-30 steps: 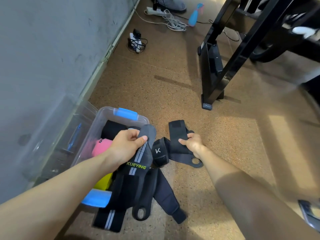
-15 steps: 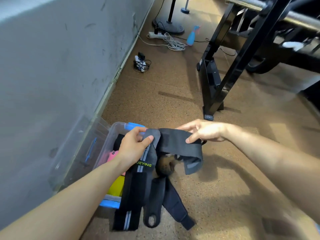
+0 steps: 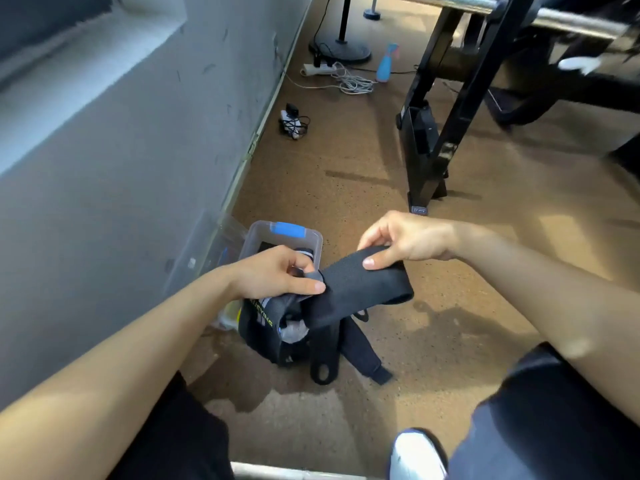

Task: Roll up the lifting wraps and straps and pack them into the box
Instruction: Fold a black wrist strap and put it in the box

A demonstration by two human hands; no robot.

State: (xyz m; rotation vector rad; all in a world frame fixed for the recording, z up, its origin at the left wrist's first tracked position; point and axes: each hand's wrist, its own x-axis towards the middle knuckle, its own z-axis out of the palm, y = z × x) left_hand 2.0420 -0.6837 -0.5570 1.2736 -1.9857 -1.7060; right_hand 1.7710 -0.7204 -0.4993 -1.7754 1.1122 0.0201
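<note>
Head view: both hands' fingers point(image 3: 375, 260) pinch a black strap point(image 3: 360, 285) stretched left-right, slightly tilted, above the box point(image 3: 317, 242).

A single head-worn wide-angle view looks forward and steeply down, close over both bare forearms, taking in the speckled brown cork floor point(image 3: 433, 341), with the grey painted wall point(image 3: 138, 150) at left.
</note>
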